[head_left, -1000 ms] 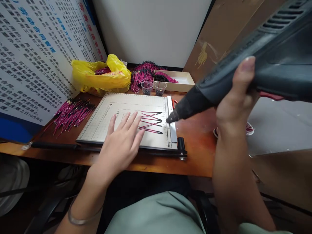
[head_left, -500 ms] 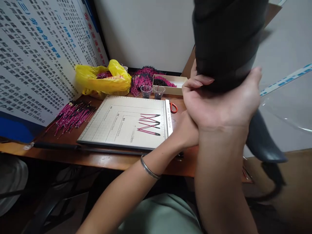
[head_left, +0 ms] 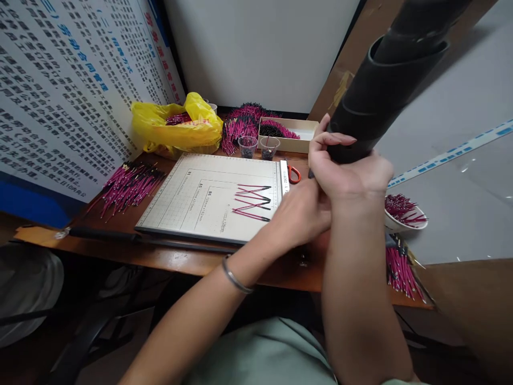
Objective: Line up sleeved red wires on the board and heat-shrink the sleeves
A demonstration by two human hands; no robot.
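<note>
My right hand (head_left: 352, 174) grips the dark barrel of a heat gun (head_left: 388, 80), which is tilted up to the right close to the camera. My left hand (head_left: 298, 216) reaches across under the right hand and touches the tool's lower end; its fingers are hidden behind the right hand. A few pink wires with black ends (head_left: 251, 202) lie crossed on the paper cutter board (head_left: 188, 198) just left of both hands.
A yellow bag (head_left: 176, 125), two small plastic cups (head_left: 257, 146), a cardboard box (head_left: 294, 131) and wire heaps (head_left: 242, 120) stand at the back. More pink wires (head_left: 126, 184) lie left. A white bowl of wires (head_left: 403, 211) and orange scissors (head_left: 294, 174) sit right.
The heat gun has swung from pointing down at the wires to nozzle-up near the camera. My left hand has left the board and joined the right hand at the tool.
</note>
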